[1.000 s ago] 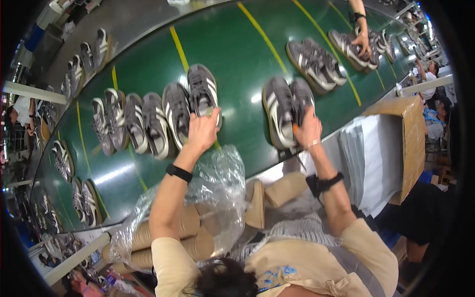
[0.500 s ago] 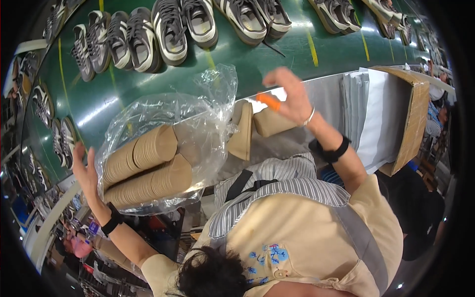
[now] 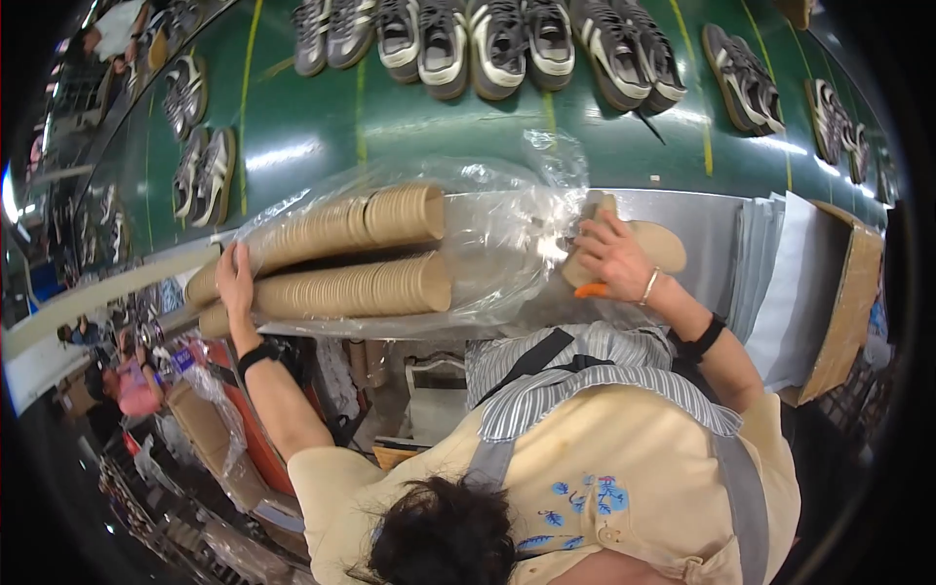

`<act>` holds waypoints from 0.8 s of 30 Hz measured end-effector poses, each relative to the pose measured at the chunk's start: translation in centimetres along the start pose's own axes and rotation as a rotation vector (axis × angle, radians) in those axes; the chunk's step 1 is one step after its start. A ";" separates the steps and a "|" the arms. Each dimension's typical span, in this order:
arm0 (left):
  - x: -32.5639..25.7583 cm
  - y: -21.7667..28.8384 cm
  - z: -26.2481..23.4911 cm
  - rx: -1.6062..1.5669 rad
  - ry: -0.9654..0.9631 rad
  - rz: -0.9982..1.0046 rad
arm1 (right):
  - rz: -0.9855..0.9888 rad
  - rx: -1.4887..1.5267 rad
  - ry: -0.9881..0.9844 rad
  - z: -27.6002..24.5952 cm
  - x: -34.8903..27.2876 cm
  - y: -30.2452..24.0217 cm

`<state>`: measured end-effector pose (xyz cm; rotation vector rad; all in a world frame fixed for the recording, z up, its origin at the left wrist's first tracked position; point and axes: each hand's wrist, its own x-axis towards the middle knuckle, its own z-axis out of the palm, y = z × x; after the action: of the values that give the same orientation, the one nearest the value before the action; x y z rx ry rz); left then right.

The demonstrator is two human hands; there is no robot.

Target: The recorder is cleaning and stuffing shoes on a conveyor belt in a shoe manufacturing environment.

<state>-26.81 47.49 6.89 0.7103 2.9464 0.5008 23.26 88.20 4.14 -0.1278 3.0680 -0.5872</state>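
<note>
A clear plastic bag (image 3: 497, 219) lies along the bench with two long rows of nested brown cardboard inserts (image 3: 351, 288) inside. My left hand (image 3: 234, 283) is closed over the bag toward its left end, and the rows stick out a little beyond it. At the bag's right end, my right hand (image 3: 616, 258) has its fingers closed on a loose brown cardboard insert (image 3: 577, 271), partly covered by the hand. Another loose brown insert (image 3: 658, 246) lies just right of those fingers. Something orange is on the right thumb.
Pairs of dark shoes with white stripes (image 3: 497, 49) stand on the green conveyor belt (image 3: 468, 127) beyond the metal bench edge. To the right, an open cardboard box (image 3: 838, 302) holds grey and white sheets (image 3: 765, 283). A pale rail (image 3: 107, 292) runs at the left.
My left hand has come down onto the bag. My right hand has lowered onto the loose inserts. The bag's rows look longer and straighter, and the whole view has shifted.
</note>
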 end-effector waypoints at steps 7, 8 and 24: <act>-3.1 9.2 2.1 0.187 0.096 -0.026 | 0.254 0.617 0.419 -0.8 9.4 -4.1; -3.7 9.9 2.8 0.185 0.104 -0.026 | 0.356 0.836 0.515 -0.5 10.5 -4.3; -7.8 31.5 8.0 -0.243 -0.440 1.017 | 0.476 0.931 0.615 1.9 13.9 -5.8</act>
<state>-5.11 72.80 9.57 1.9431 1.8995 0.6125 9.94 80.95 4.50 0.8929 2.6978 -2.1781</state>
